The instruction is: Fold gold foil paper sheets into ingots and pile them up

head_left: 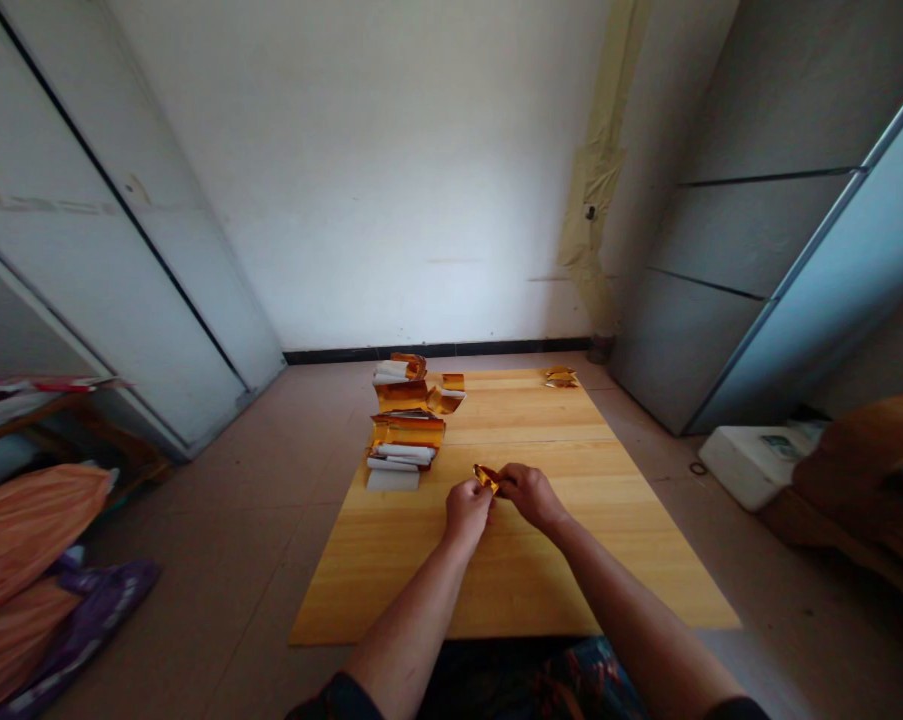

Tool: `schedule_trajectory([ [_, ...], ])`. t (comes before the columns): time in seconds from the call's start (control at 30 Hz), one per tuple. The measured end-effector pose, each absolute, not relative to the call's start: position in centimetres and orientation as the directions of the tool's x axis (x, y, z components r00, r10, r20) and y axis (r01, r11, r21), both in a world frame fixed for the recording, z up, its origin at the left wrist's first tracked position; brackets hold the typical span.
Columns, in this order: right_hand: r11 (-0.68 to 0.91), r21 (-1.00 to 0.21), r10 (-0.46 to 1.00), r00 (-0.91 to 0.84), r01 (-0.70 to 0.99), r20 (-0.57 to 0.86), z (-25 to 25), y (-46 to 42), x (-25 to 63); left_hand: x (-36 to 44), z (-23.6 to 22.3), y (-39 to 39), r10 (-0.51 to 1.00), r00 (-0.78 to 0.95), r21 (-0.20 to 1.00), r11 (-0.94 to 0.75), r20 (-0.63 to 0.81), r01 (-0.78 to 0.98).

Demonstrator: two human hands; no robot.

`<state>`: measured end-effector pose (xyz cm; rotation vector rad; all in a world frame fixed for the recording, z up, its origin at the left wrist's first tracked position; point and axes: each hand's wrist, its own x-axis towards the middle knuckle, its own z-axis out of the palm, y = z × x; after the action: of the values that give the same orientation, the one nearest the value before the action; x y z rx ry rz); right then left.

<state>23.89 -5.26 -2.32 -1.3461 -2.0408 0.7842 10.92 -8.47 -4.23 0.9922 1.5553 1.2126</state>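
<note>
Between my two hands is a small folded piece of gold foil paper [485, 477], held just above the wooden table [556, 590]. My left hand [466, 510] pinches its near left side. On the right side, the fingers of my right hand [532, 492] are closed on the same piece. The fingers hide part of its shape. Stacks of gold foil paper [408, 431], some with white backs showing, lie curled at the table's left edge. A few folded gold pieces [561, 377] rest at the far right corner.
A white wall [421, 200] stands beyond the table. There is a grey cabinet [121, 230] to the left and a refrigerator [721, 250] to the right. A white box [751, 465] sits on the floor at right; orange cloth [31, 540] lies at left.
</note>
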Motion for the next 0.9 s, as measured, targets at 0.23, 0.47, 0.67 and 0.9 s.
schedule_trajectory([
  [0.23, 0.354, -0.718, 0.926, -0.332, 0.599, 0.18, -2.4, -5.2, 24.1, 11.1, -3.6, -8.4, 0.936, -0.252, 0.97, 0.239, -0.244, -0.052],
  [0.47, 0.418, -0.714, 0.904, -0.331, 0.562, 0.27, -2.7, -5.6, 24.2, 11.1, -3.2, -8.1, 0.922, -0.279, 0.962, 0.271, -0.267, -0.025],
  [0.67, 0.316, -0.817, 0.933, -0.313, 0.483, 0.176, -1.7, -5.7, 25.1, 10.4, -2.1, -7.5, 0.899, -0.281, 0.941, 0.335, -0.335, -0.048],
  [0.9, 0.251, -0.879, 0.952, -0.266, 0.405, 0.149, -2.5, -6.4, 26.3, 9.8, -1.0, -6.4, 0.89, -0.223, 0.915, 0.369, -0.398, -0.162],
])
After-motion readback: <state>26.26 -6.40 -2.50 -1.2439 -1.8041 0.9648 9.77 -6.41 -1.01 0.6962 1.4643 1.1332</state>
